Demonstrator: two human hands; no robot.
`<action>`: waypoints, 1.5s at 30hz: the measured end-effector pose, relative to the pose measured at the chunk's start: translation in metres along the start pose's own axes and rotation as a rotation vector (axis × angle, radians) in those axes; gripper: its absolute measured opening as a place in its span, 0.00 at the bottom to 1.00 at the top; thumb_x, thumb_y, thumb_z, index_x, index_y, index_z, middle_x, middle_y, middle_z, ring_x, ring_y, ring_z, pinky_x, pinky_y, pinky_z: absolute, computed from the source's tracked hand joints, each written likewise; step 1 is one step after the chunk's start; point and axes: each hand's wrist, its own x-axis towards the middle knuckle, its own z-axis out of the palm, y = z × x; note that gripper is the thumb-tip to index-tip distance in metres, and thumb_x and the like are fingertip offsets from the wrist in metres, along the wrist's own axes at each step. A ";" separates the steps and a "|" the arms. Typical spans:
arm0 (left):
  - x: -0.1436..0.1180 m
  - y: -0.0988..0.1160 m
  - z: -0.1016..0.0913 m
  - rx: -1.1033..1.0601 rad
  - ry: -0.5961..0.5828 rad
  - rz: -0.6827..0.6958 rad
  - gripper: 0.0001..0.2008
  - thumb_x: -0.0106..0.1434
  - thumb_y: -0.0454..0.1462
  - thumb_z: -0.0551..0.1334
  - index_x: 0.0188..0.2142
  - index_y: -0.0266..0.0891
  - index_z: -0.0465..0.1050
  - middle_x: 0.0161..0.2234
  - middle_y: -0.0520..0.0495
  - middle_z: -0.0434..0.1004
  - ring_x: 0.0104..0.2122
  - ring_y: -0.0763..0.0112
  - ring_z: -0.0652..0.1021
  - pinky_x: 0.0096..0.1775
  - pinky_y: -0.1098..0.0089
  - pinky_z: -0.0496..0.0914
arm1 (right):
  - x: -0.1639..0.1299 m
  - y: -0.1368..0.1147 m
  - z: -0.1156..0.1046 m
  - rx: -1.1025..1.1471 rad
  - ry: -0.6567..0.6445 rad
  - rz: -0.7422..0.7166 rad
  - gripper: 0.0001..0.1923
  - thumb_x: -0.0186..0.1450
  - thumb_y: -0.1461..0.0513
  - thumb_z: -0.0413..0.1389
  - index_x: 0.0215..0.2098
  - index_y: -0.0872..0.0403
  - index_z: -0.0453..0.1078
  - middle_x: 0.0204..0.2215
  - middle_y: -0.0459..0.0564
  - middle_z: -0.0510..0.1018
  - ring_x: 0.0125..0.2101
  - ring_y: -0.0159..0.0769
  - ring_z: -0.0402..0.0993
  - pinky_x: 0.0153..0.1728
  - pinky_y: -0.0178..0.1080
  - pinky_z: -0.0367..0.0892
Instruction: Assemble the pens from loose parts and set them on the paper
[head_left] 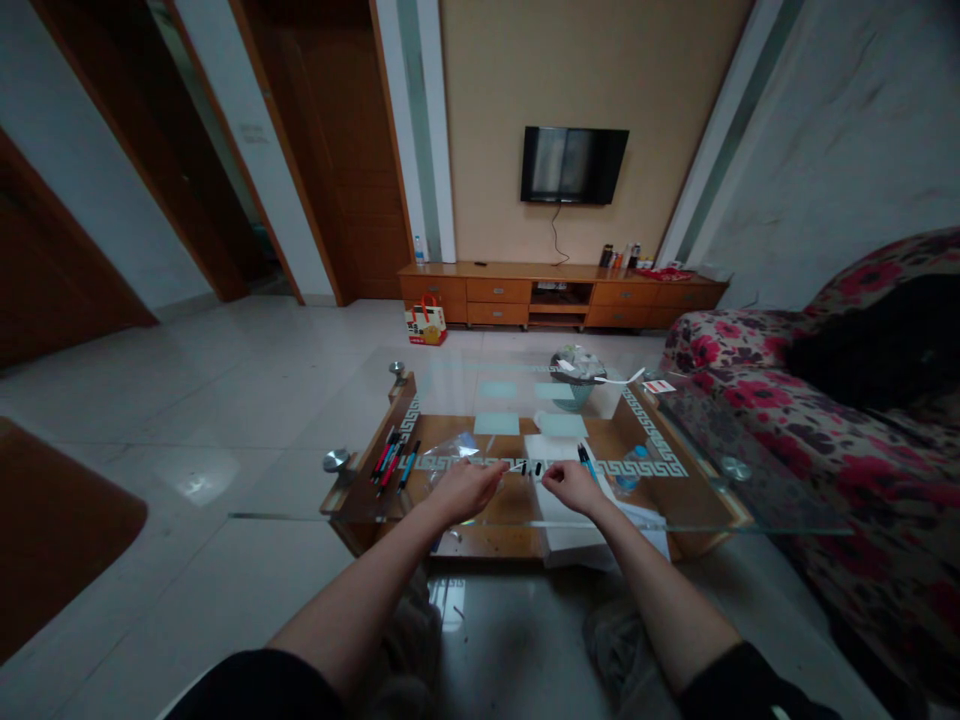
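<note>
While both hands hovered over the glass desk (pixel 300 515), the head view showed the left hand (pixel 466 490) and the right hand (pixel 571 487) pinching opposite ends of a small pen (pixel 527 467), held level just above the glass and near its front edge. Each grip was clenched on its own end of that pen, fingertips tight, with a dark band showing between them. Judging from this, the step in hand looked like pulling a pen apart or pressing its cap on; which of the two could not be told. The next move would call for a straight pull or push along the pen's axis, with both wrists kept steady.

A bunch of pens (pixel 391 460) lay to the left on the glass, a clear plastic bag (pixel 450 450) just beside the left hand, and two more blue pens (pixel 586 460) by the right hand over white paper (pixel 559 490). Farther off stood a bowl (pixel 576 375).

As for writing, a red-and-white card (pixel 658 386) and a gift bag (pixel 426 322) on the floor carried print, too small to read. No brand showed on the television (pixel 574 165).
</note>
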 end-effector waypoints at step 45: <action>-0.002 0.003 -0.004 -0.164 -0.038 0.076 0.20 0.70 0.39 0.48 0.60 0.52 0.60 0.40 0.47 0.78 0.37 0.66 0.78 0.40 0.69 0.69 | -0.013 -0.041 -0.029 0.358 -0.127 -0.067 0.16 0.59 0.54 0.55 0.30 0.58 0.76 0.24 0.49 0.77 0.24 0.31 0.67 0.26 0.32 0.60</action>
